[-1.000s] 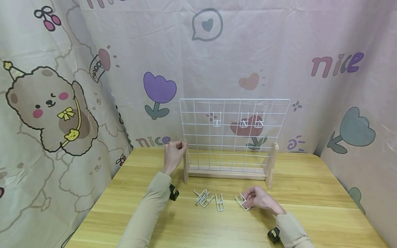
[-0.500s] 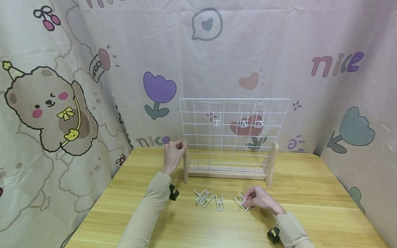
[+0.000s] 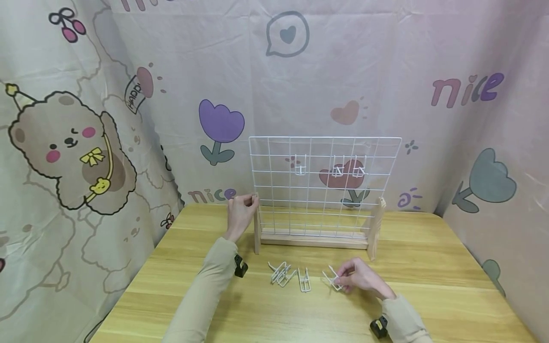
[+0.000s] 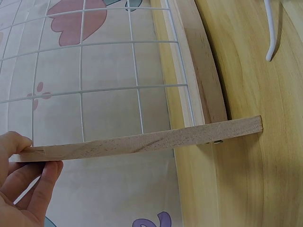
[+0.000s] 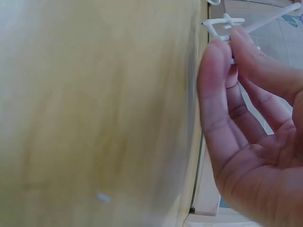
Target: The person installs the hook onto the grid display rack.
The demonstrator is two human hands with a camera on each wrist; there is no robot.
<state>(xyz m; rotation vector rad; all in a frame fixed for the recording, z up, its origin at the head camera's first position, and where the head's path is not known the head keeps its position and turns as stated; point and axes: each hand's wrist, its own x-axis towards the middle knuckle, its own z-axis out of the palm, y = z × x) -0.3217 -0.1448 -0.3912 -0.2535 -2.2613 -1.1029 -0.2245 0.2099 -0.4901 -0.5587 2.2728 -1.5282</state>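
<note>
My left hand (image 3: 241,215) pinches the upper end of the left wooden side post (image 4: 142,142) of a white wire grid rack (image 3: 326,137). In the left wrist view the thumb is on one face and the fingers are on the other. Between thumb and fingertips my right hand (image 3: 362,276) holds a white wire hook (image 5: 218,21) low over the table, in front of the rack; its prongs point away from me. To its left lie a single white hook (image 3: 304,288) and a small tangled pile of hooks (image 3: 280,275).
Three white hooks hang in the grid's upper part: one left of centre (image 3: 299,173) and two side by side (image 3: 337,172) on the right. A wooden crossbar (image 3: 313,241) joins the posts. Printed curtains (image 3: 283,85) surround the wood-grain table (image 3: 180,286).
My right hand and its hook have shifted very slightly left, and the hook has turned a little. My left hand stays on the post.
</note>
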